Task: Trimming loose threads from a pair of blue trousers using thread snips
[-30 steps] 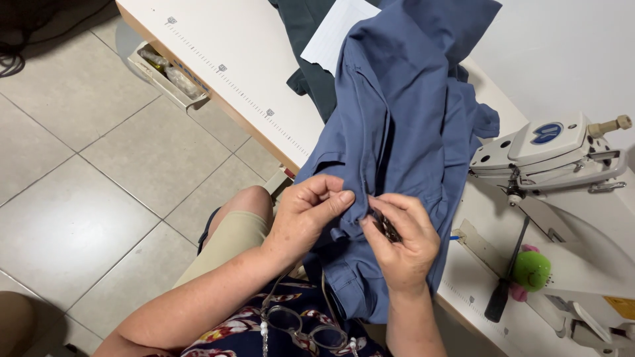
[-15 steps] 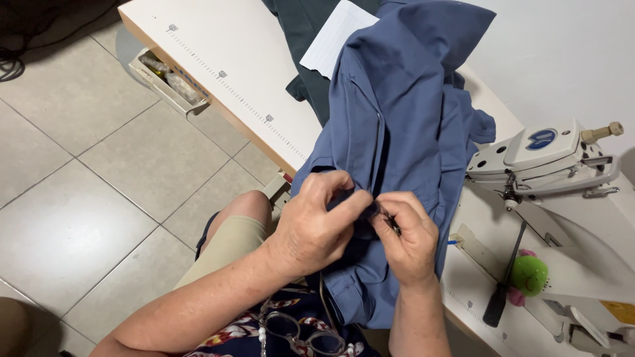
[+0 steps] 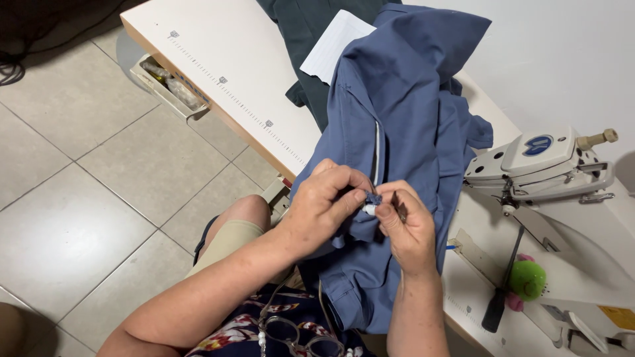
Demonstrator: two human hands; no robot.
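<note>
A blue garment lies over the edge of the white sewing table and hangs down toward my lap. My left hand pinches a small fold of its fabric near the lower seam. My right hand meets it from the right, fingertips on the same fold, and holds a thin dark tool that points up between its fingers. Something small and white shows at the pinched spot.
A white sewing machine stands at the right. A green pincushion and a dark-handled tool lie beside it. A dark green cloth and a white paper lie behind the garment. An open drawer sticks out over the tiled floor.
My two hands have closed in on each other over the fold; the left hand's fingers now curl tighter around the fabric. The garment has barely shifted.
</note>
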